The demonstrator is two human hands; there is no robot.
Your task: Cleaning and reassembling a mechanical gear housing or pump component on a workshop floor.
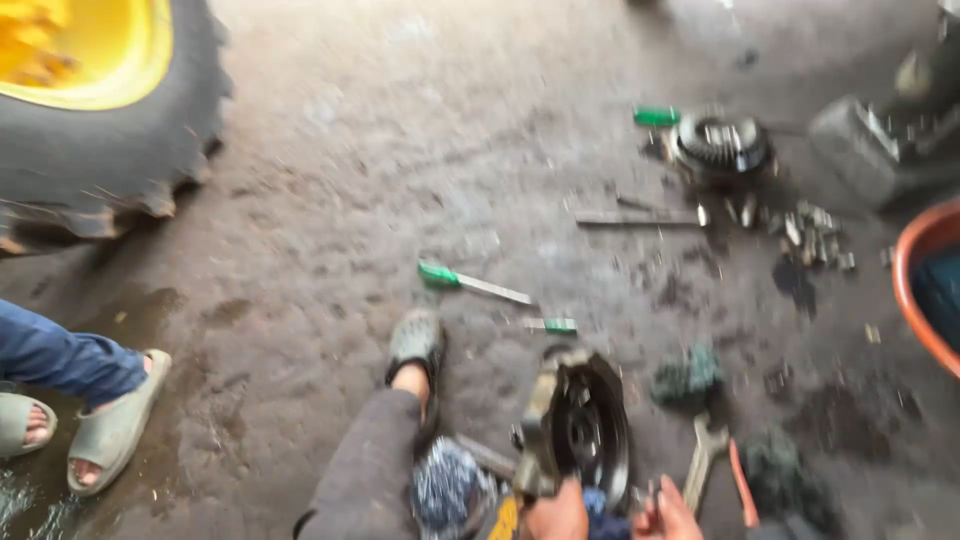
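Observation:
The view is blurred. At the bottom centre a dark round metal housing (pixel 585 430) stands on edge on the concrete floor. My left hand (pixel 556 514) grips its lower edge. My right hand (pixel 668 512) is just beside it at the lower right, fingers curled, touching the part or a blue cloth (pixel 597 503) between the hands; I cannot tell which. My leg in dark trousers and a grey sandal (pixel 415 340) stretches out to the left of the housing.
A green-handled screwdriver (pixel 470 282) lies ahead of my foot. A gear (pixel 720 145) and loose bolts (pixel 815 235) lie at the upper right. An orange tub (pixel 915 275) is at the right edge, a wrench (pixel 703 455) near my right hand, and a tractor tyre (pixel 110 160) upper left. Another person's sandalled feet (pixel 105 425) are at the left.

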